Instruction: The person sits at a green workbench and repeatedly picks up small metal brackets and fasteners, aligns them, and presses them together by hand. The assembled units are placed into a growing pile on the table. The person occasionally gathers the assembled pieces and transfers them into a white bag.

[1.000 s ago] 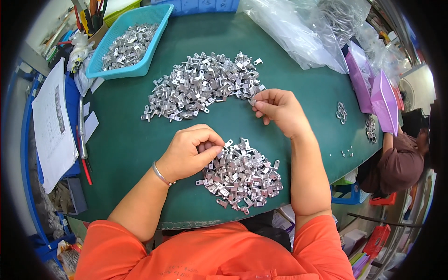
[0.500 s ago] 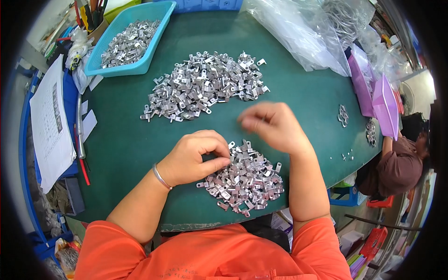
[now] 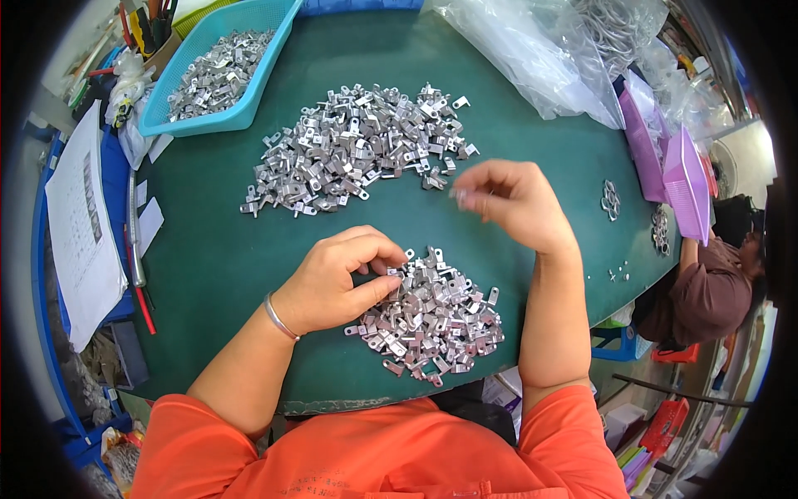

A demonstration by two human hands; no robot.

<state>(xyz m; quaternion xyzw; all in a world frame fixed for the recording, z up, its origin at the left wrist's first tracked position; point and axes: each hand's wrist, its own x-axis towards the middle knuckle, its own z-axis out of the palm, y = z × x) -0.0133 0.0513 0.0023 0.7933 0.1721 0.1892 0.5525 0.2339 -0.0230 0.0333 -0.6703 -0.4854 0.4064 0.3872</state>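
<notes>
Small bent metal brackets with holes lie in a near heap (image 3: pixel 436 320) by the table's front edge. A larger heap of the same brackets (image 3: pixel 357 150) is farther back. Beside the near heap's left edge is my left hand (image 3: pixel 341 279), a bracelet on its wrist, with thumb and fingers curled together. Brackets right behind its fingertips make it hard to tell what they grip. My right hand (image 3: pixel 519 204) hovers above the table to the right, between the two heaps. Its thumb and fingers pinch a small greyish piece, slightly blurred, that looks like a metal bracket.
A turquoise basket (image 3: pixel 264 91) of brackets stands back left. Clear plastic bags (image 3: pixel 532 58) lie back right, near purple baskets (image 3: pixel 687 187). Metal rings (image 3: pixel 611 201) and tiny bits are on the right. Papers (image 3: pixel 83 224) hang at left; another person (image 3: pixel 715 291) sits right.
My right hand has shifted slightly right and up, with a small piece now showing at its fingertips. A few brackets now sit apart at the far heap's near right edge. My left hand has barely moved.
</notes>
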